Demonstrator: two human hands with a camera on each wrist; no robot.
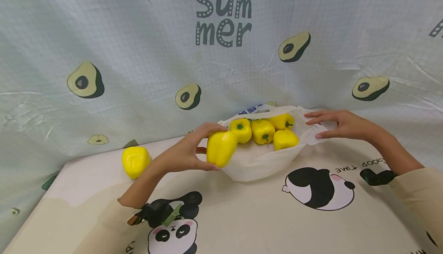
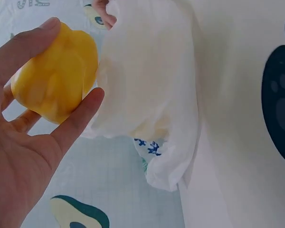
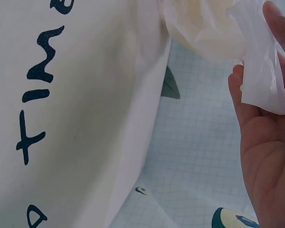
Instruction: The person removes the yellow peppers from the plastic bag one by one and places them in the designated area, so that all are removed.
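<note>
My left hand (image 1: 188, 150) grips a yellow bell pepper (image 1: 221, 149) between thumb and fingers, at the left rim of a white plastic bag (image 1: 256, 165). In the left wrist view, the pepper (image 2: 59, 73) sits within the curved fingers beside the bag (image 2: 149, 71). The bag lies with its mouth spread, and several yellow bell peppers (image 1: 263, 131) are inside. My right hand (image 1: 346, 125) holds the bag's right edge. In the right wrist view, a loose strip of the bag (image 3: 263, 71) passes between its thumb and fingers.
Another yellow bell pepper (image 1: 135, 162) lies on the table at the left, near the left forearm. The table cover (image 1: 249, 223) carries panda prints. Behind the bag hangs a pale curtain (image 1: 145, 54) printed with avocados and lettering.
</note>
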